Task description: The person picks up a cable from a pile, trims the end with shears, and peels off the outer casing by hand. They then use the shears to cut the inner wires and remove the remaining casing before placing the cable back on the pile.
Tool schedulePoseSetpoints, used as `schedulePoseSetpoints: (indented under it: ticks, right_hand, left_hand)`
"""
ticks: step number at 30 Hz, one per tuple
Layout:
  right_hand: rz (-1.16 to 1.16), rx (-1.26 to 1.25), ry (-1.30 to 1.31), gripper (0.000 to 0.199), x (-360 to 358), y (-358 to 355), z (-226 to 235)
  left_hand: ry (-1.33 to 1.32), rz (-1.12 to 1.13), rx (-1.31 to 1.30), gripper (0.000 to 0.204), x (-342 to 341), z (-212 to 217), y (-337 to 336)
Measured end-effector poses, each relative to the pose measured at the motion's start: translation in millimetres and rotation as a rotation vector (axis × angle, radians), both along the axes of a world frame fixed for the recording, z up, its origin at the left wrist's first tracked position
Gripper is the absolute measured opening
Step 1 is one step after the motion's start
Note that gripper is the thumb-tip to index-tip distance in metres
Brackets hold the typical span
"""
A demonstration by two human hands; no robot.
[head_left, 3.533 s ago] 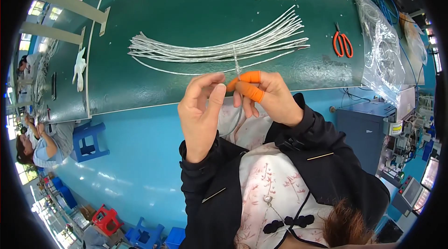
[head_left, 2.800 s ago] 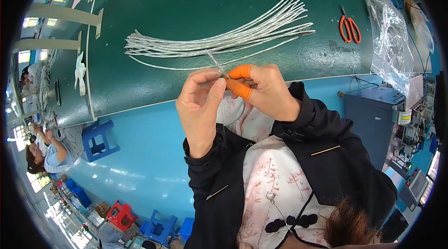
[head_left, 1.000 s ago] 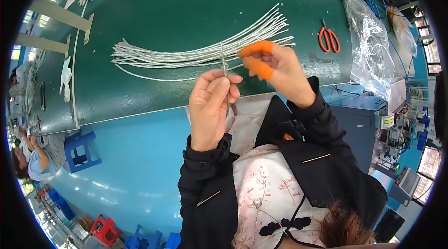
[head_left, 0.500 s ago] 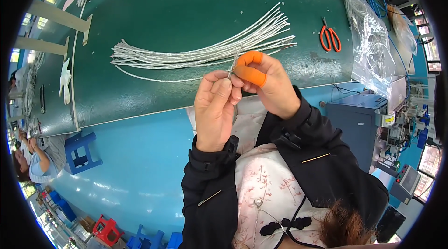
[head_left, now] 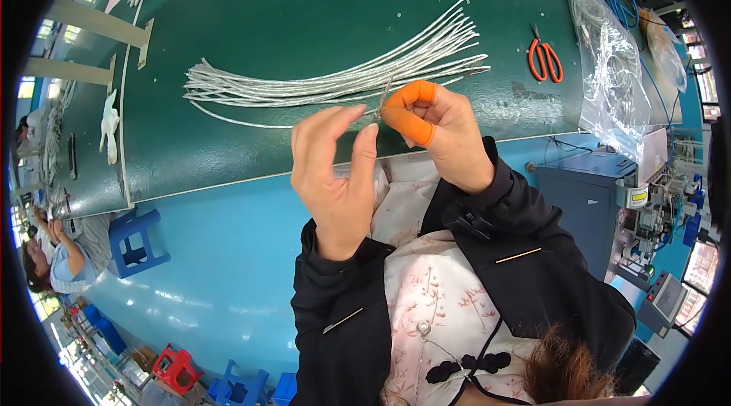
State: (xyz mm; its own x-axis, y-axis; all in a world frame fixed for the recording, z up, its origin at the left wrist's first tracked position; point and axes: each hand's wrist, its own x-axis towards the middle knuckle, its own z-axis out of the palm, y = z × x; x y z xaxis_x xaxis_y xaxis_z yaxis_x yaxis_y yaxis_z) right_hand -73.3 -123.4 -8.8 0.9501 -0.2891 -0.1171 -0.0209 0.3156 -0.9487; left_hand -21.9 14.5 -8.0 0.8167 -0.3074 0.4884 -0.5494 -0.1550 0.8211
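Observation:
Orange finger covers sit on the thumb and forefinger of my right hand (head_left: pixel 435 124), which pinches one silvery cable near its end. A short thin part of it sticks up past the fingertips. Just left of that pinch is my left hand (head_left: pixel 335 170), its thumb and fingers parted with nothing seen between them. A loose silvery cable (head_left: pixel 236 121) curves in from the left and passes behind my left hand. Beyond both hands a bundle of silvery cables (head_left: pixel 297 89) lies across the green table (head_left: pixel 251 18); the right hand hides some of its near side.
Red-handled pliers (head_left: pixel 544 60) lie to the right, beside a clear plastic bag (head_left: pixel 605 56) with coiled cable. Small pale bits are scattered at the back. White gloves (head_left: pixel 110 128) lie at the left. A co-worker (head_left: pixel 65 254) sits beside a blue stool (head_left: pixel 137 242).
My left hand has let go and drawn back slightly to the left, its fingers spreading from the thumb. The right hand keeps its pinch. The view has shifted a little.

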Motion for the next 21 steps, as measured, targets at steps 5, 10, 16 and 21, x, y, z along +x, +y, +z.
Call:
schedulePoseSetpoints:
  ticks: [5,10,16,21]
  right_hand:
    - [-0.028,-0.100,-0.107,0.011,1.5,5.7,-6.1]
    - [-0.035,-0.388,-0.177,0.012,2.3,9.6,-8.8]
    - [-0.087,0.086,-0.142,0.013,3.8,17.8,-5.9]
    - [-0.014,0.260,-0.008,0.012,5.3,14.8,-3.2]
  left_hand:
    - [-0.116,0.043,0.085,0.017,1.6,8.6,0.2]
    - [-0.154,0.077,0.172,0.016,3.1,11.4,1.6]
    - [0.563,0.030,-0.226,0.009,-4.4,11.9,-3.4]
    - [0.699,-0.029,-0.379,0.007,-3.3,5.4,0.8]
